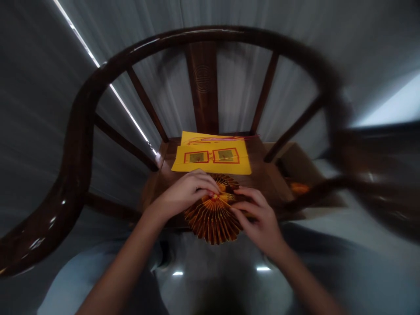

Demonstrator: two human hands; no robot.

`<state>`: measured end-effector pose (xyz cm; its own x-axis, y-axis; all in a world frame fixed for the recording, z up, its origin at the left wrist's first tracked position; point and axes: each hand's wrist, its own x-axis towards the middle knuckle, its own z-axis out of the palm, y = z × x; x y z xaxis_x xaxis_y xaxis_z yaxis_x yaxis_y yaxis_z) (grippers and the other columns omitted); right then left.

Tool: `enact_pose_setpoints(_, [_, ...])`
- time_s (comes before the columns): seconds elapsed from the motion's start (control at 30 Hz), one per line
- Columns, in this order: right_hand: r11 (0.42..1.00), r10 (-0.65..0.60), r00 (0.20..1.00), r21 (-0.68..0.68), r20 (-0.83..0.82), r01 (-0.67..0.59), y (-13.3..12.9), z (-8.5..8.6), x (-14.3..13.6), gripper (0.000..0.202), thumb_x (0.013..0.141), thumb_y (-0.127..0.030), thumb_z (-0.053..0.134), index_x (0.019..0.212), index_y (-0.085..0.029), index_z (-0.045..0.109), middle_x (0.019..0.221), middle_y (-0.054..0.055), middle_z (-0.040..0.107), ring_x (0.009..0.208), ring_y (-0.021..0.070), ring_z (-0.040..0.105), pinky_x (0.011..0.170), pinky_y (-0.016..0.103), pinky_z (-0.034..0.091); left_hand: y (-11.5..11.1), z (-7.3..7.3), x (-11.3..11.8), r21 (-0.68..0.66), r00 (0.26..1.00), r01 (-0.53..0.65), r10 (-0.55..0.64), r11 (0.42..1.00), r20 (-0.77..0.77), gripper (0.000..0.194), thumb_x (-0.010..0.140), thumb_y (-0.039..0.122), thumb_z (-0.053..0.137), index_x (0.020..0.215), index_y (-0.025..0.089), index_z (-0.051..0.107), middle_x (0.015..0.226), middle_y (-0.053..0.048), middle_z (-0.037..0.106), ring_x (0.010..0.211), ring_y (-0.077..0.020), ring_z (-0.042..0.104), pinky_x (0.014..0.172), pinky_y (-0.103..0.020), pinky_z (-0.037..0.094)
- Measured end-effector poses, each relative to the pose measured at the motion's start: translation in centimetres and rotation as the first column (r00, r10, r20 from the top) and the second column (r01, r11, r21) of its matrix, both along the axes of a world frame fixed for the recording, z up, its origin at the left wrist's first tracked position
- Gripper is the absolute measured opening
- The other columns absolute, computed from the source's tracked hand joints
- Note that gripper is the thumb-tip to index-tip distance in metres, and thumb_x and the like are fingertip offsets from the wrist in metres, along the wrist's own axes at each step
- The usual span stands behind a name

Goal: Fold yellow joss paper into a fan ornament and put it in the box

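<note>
A round pleated paper fan (216,221), orange and dark gold, spreads out over the front of the wooden chair seat. My left hand (193,188) pinches it near the centre, fingertips pressed together where the folds meet. On the right side, my right hand (257,212) grips an edge of the pleats between thumb and fingers. Behind the fan lie yellow paper sheets (210,168) with red-framed, gold-coloured rectangles. Thin red and pink strips (216,139) rest across the rear sheet.
A dark wooden armchair curves around the work, with its top rail (210,33) and back splat (203,87) behind the seat (170,153). To the right, on the floor, stands a cardboard box (292,162) with something orange inside. Grey curtains hang behind.
</note>
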<state>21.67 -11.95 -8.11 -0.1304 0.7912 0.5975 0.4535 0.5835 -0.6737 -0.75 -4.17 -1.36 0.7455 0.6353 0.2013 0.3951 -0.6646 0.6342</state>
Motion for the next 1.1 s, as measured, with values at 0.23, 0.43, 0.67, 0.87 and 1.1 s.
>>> enact_pose_setpoints(0.23, [0.999, 0.017, 0.999, 0.040, 0.049, -0.019, 0.3, 0.6, -0.4, 0.012, 0.086, -0.015, 0.064, 0.083, -0.025, 0.071, 0.108, 0.007, 0.064, 0.108, 0.0252, 0.057, 0.092, 0.046, 0.049, 0.3, 0.2, -0.1, -0.006, 1.000, 0.011, -0.011, 1.000, -0.021, 0.019, 0.090, 0.014, 0.059, 0.093, 0.024, 0.074, 0.102, -0.001, 0.073, 0.098, -0.0160, 0.063, 0.091, -0.033, 0.047])
enact_pose_setpoints(0.43, [0.998, 0.049, 0.993, 0.033, 0.104, -0.053, 0.4, 1.1, -0.4, 0.015, 0.087, -0.015, 0.062, 0.087, -0.027, 0.071, 0.113, 0.007, 0.063, 0.112, 0.0268, 0.052, 0.093, 0.048, 0.049, 0.4, 0.0, -0.2, -0.002, 1.000, -0.009, 0.009, 1.000, -0.028, 0.018, 0.091, 0.016, 0.058, 0.093, 0.026, 0.073, 0.103, 0.000, 0.073, 0.099, -0.0158, 0.062, 0.092, -0.035, 0.046])
enact_pose_setpoints(0.67, [0.998, 0.069, 0.992, -0.009, 0.105, -0.068, 0.4, 1.3, -0.7, 0.014, 0.088, -0.017, 0.060, 0.086, -0.026, 0.071, 0.109, 0.007, 0.065, 0.114, 0.0272, 0.052, 0.095, 0.050, 0.049, 0.1, 0.6, 0.0, 0.085, 0.997, 0.024, -0.018, 0.996, -0.081, 0.019, 0.092, 0.013, 0.055, 0.088, 0.024, 0.071, 0.098, 0.000, 0.073, 0.093, -0.0160, 0.061, 0.086, -0.032, 0.046])
enact_pose_setpoints(0.87, [0.964, 0.243, 0.962, -0.145, 0.122, -0.225, 1.1, 2.5, 2.1, 0.026, 0.091, -0.011, 0.051, 0.101, -0.026, 0.070, 0.121, 0.007, 0.062, 0.120, 0.0231, 0.053, 0.102, 0.045, 0.047, 0.0, 0.8, 0.3, 0.131, 0.995, 0.044, -0.032, 0.990, -0.092, 0.022, 0.093, 0.013, 0.052, 0.090, 0.023, 0.071, 0.100, -0.001, 0.073, 0.094, -0.0175, 0.061, 0.085, -0.033, 0.046])
enact_pose_setpoints(1.1, [0.963, 0.238, 0.926, -0.197, 0.291, -0.186, 1.4, 2.7, 6.2, 0.050, 0.071, 0.008, 0.041, 0.094, -0.025, 0.071, 0.116, 0.005, 0.061, 0.112, 0.0189, 0.059, 0.097, 0.038, 0.050, 0.0, 0.6, 0.3, 0.112, 0.997, 0.039, -0.030, 0.993, -0.078, 0.021, 0.092, 0.013, 0.054, 0.094, 0.024, 0.072, 0.103, -0.003, 0.072, 0.096, -0.0177, 0.062, 0.086, -0.035, 0.048])
